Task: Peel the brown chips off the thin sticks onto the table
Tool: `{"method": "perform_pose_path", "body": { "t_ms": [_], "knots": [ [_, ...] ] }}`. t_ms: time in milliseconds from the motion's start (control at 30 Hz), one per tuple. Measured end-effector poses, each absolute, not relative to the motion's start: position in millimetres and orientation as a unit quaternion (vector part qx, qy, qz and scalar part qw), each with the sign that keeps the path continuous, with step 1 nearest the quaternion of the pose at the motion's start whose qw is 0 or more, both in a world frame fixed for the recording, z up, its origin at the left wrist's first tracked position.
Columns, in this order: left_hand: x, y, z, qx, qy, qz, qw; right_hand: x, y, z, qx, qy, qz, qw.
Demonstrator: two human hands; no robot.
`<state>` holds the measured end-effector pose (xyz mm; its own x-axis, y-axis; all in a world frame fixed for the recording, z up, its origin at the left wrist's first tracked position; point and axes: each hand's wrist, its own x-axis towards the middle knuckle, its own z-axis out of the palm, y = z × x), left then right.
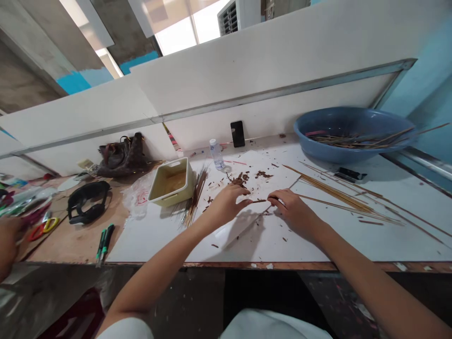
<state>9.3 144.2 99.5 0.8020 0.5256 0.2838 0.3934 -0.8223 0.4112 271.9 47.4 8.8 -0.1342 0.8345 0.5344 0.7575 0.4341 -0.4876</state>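
A short, thin brown strip (259,201) spans the gap between my two hands, above the white table covering. My right hand (288,208) pinches its right end, fingers bent and pressed together. At the strip's left end is the thumb tip of my left hand (228,203); its thumb and forefinger are apart, the other fingers partly hidden. Brown chips (239,180) lie heaped and scattered just beyond my hands. To the right of my right hand rests a bundle of thin tan sticks (334,190), with longer loose sticks around it.
A blue basin (353,153) of sticks stands at the back right. Behind my hands are a water bottle (216,155) and a phone (238,133). Leftward are a yellowish tub (173,197), thin sticks, cutters (105,242), a black headset (88,203), scissors (44,228), and another person's hand (9,240).
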Motion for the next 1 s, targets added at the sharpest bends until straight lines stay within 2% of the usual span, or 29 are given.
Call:
{"method": "perform_pose_path", "body": {
  "t_ms": [333, 667, 1000],
  "knots": [
    [36, 137, 61, 0.915, 0.300, 0.169, 0.209, 272, 46, 7, -0.520, -0.762, 0.046, 0.383],
    [34, 140, 60, 0.905, 0.296, 0.190, 0.240, 269, 44, 13, -0.508, -0.763, 0.057, 0.395],
    [12, 144, 69, 0.914, 0.281, 0.205, 0.208, 271, 44, 13, -0.516, -0.755, 0.055, 0.402]
  ]
}}
